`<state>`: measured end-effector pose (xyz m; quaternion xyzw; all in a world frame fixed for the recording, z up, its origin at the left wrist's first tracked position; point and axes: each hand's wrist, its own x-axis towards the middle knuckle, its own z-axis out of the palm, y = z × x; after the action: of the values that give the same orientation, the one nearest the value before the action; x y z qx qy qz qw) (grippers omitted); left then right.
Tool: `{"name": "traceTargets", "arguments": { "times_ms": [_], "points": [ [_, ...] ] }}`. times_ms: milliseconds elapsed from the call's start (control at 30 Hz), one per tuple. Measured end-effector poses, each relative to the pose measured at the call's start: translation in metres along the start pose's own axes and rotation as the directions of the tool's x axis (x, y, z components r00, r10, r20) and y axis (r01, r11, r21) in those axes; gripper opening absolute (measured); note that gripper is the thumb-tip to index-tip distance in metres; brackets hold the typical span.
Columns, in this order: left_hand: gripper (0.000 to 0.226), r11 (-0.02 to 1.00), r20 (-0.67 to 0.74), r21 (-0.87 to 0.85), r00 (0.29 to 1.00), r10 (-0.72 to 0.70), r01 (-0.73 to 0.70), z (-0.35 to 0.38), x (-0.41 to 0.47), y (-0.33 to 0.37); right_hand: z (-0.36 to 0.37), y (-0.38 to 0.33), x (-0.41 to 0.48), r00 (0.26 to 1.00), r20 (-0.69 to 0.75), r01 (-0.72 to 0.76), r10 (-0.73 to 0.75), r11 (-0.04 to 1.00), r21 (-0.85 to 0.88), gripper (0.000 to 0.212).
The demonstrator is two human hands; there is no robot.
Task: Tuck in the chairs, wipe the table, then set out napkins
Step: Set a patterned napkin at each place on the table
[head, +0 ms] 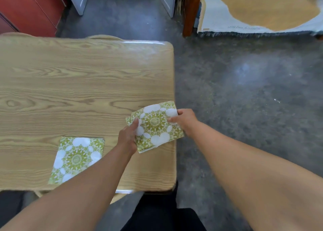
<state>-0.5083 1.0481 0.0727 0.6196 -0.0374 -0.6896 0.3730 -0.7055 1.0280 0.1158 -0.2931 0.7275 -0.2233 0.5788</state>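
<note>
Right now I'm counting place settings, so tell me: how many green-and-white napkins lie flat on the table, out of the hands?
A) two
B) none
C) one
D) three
C: a single flat napkin lies on the table near its front edge, while the left hand and right hand hold the rest as a small stack of napkins above the table's right edge.

It looked like a home dining area: a wood-grain table point(83, 77) filled the left of the frame on a bare grey concrete floor point(244, 91), with a red cabinet point(29, 9) at upper left and a fringed tan-and-white rug point(262, 10) at upper right
</note>
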Motion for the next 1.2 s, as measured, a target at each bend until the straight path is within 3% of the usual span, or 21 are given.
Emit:
{"name": "traceTargets", "arguments": {
  "times_ms": [133,300,500,633,833,1033,1100,1200],
  "points": [
    [0.040,0.996,0.014,0.017,0.996,0.086,-0.086,0.012,0.003,0.005,-0.014,-0.013,0.021,0.999,0.037,0.023,-0.020,0.997,-0.077,0.035],
    [0.022,0.984,-0.054,-0.024,0.983,0.173,-0.174,0.022,0.003,0.018,-0.012,-0.037,0.039,0.978,-0.029,0.182,-0.206,0.915,-0.359,0.014],
    [0.017,0.975,0.020,-0.177,0.990,0.139,-0.134,0.043,0.003,0.030,-0.015,-0.068,0.067,0.970,0.110,0.240,-0.216,0.922,-0.305,0.015],
    [0.018,0.958,-0.060,-0.247,0.989,0.137,-0.148,0.076,0.009,0.034,-0.034,-0.094,0.090,0.951,0.202,0.291,-0.235,0.899,-0.326,0.015],
    [0.034,0.931,-0.218,-0.321,0.970,0.103,-0.171,0.139,0.032,0.043,-0.077,-0.136,0.134,0.918,0.312,0.350,-0.246,0.873,-0.339,0.026],
    [0.039,0.895,-0.307,-0.377,0.943,0.125,-0.241,0.190,0.044,0.065,-0.104,-0.180,0.168,0.888,0.357,0.400,-0.289,0.870,-0.290,0.023],
    [0.053,0.890,-0.347,-0.378,0.930,0.121,-0.256,0.197,0.048,0.071,-0.106,-0.193,0.178,0.885,0.373,0.397,-0.279,0.871,-0.290,0.022],
    [0.102,0.893,-0.443,-0.344,0.889,0.120,-0.292,0.194,0.067,0.082,-0.103,-0.211,0.195,0.883,0.385,0.394,-0.267,0.868,-0.302,0.019]
  ]
}}
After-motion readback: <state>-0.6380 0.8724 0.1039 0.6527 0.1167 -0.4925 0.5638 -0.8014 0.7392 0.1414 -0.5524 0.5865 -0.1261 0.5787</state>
